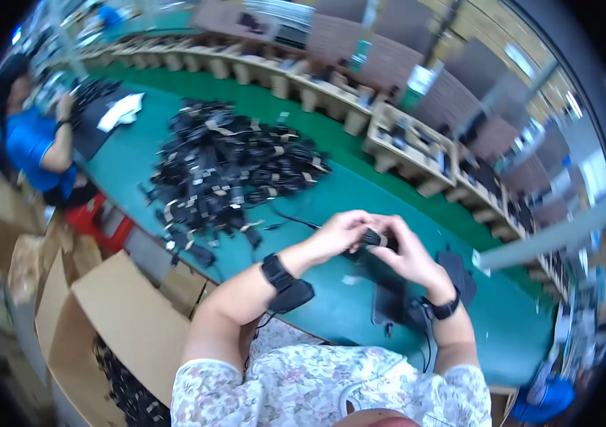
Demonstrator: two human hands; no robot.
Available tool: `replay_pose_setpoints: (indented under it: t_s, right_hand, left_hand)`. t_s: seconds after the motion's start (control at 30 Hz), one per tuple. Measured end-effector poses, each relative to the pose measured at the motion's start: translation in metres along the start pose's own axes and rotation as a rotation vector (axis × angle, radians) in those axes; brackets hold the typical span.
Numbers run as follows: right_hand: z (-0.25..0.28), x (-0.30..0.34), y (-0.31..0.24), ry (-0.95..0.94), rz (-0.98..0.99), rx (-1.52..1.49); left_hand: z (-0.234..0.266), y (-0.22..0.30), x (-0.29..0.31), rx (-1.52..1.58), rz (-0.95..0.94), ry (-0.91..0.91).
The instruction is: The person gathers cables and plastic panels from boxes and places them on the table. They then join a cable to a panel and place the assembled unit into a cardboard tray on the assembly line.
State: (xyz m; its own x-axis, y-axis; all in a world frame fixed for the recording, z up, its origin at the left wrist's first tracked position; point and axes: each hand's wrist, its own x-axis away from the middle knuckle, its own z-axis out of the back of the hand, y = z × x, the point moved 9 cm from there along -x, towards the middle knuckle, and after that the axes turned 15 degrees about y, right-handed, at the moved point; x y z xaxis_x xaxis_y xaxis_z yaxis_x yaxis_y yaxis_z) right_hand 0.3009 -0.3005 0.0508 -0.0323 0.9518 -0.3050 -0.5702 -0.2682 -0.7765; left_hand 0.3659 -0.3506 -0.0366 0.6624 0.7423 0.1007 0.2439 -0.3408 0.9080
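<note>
Over the green table (331,302) my two hands meet around a coiled black cable bundle (374,238) with a pale tan band on it. My left hand (342,233) is closed at the bundle's left end, fingertips pinched together. From the other side my right hand (413,252) grips it between thumb and fingers. A loose black cable (294,216) trails left from my left hand toward a big heap of similar black cable bundles (235,160), several with tan bands. Below my hands lie dark flat pieces (388,304), blurred; their kind is unclear.
An open cardboard box (128,295) with black cables inside stands at lower left. A co-worker in blue (36,146) sits at the far left, near a red stool (107,222). Wooden trays (410,146) line the table's far side. A pale metal post (552,238) slants in from the right.
</note>
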Motion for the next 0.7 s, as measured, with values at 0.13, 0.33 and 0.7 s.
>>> replay_pose_setpoints:
  t_s: [0.13,0.33,0.7]
  right_hand:
    - [0.035,0.006,0.031,0.128,-0.116,0.229]
    - [0.211,-0.015,0.054,0.830,0.011,0.866]
    - [0.252,-0.085,0.138,0.385,0.040,1.498]
  left_hand:
    - [-0.012,-0.012,-0.004,-0.144,-0.113,-0.010]
    - [-0.011,0.000,0.000,-0.288,-0.210,0.080]
    - [-0.005,-0.002,0.001,-0.274,-0.194,0.064]
